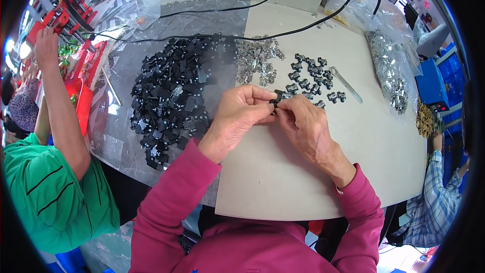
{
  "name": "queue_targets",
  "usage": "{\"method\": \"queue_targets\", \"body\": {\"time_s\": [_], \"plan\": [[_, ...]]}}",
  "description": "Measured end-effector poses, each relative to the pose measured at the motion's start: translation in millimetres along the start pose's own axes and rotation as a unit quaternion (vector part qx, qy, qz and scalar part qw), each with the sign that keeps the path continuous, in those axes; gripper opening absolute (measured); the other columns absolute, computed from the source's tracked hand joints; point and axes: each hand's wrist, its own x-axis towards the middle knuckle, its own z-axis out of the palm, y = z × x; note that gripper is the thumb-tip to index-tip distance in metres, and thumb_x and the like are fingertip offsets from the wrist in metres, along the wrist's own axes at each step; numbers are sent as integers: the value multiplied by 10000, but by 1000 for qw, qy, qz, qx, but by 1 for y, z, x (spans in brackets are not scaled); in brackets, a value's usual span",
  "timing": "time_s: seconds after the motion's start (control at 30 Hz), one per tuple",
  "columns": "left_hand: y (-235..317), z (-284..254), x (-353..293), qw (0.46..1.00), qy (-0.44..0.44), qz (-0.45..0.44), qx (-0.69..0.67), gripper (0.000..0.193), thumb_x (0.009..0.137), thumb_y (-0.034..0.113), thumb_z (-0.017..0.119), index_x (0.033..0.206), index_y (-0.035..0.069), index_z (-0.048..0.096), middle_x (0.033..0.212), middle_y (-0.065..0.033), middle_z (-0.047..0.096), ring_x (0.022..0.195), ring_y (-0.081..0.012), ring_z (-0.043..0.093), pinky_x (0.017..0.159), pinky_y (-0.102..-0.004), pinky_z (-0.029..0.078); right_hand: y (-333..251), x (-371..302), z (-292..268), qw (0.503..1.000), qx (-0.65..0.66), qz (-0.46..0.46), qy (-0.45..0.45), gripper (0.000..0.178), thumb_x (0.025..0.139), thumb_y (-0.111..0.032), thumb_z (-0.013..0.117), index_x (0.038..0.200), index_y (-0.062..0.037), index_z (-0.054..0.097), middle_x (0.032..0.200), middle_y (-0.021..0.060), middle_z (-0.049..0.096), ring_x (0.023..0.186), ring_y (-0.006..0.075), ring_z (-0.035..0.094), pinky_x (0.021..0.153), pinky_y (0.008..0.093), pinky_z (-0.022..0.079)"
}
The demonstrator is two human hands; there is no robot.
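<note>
My left hand [240,111] and my right hand [309,125] meet over the middle of the table. Both are closed in a pinch on one small black part [274,102], mostly hidden by the fingertips. Just beyond my fingers lie several small black parts with shiny metal pieces on them [316,73], spread in a loose group. Behind them is a pile of small silver metal pieces [258,58]. Left of my hands sits a large heap of flat black plastic pieces [169,96] on a clear sheet.
A flat metal tool with a ring end [347,86] lies right of the parts. At the right edge is a clear bag of metal pieces [388,71]. Black cables [273,35] cross the far side. A person in green [60,192] works at left beside a red basket [83,106]; another sits at right.
</note>
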Motion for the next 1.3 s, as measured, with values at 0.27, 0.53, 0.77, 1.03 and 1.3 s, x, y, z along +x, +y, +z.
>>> {"method": "queue_targets", "body": {"time_s": [0.27,0.53,0.77,1.03,1.3], "plan": [[1,-4,2,996,-10,-13,-82,169,827,-29,578,996,-38,568,942,-119,624,864,-189,636,790,-317,552,2,0,-1,989,117,92,22,173,739,67,636,882,12,555,724,75,553,577,149,550,492,260,446],[3,-3,3,992,-14,9,-126,223,813,-39,585,1033,-33,554,927,-111,630,841,-175,635,794,-315,545,-1,5,-7,891,306,334,28,69,827,-20,620,852,35,589,661,5,571,586,42,495,509,203,408],[-3,-5,2,997,-22,42,-55,295,790,-33,613,1077,-21,541,857,-80,639,766,-118,620,737,-268,532,-6,2,-11,865,333,376,11,87,831,-48,612,830,39,608,675,-11,571,603,28,480,516,189,387],[4,4,-6,995,-63,68,25,322,796,-10,620,1105,-28,532,819,-58,634,740,-100,607,717,-246,521,-9,-3,-35,832,363,417,-46,70,818,-52,587,801,12,608,669,-31,553,558,15,455,478,172,355],[36,-18,-1,971,116,133,162,274,768,30,633,1032,-28,585,782,-56,642,684,-80,578,627,-215,469,66,-33,-109,841,92,516,-133,119,777,-94,591,712,4,611,580,-14,514,486,40,438,419,208,339]]}}
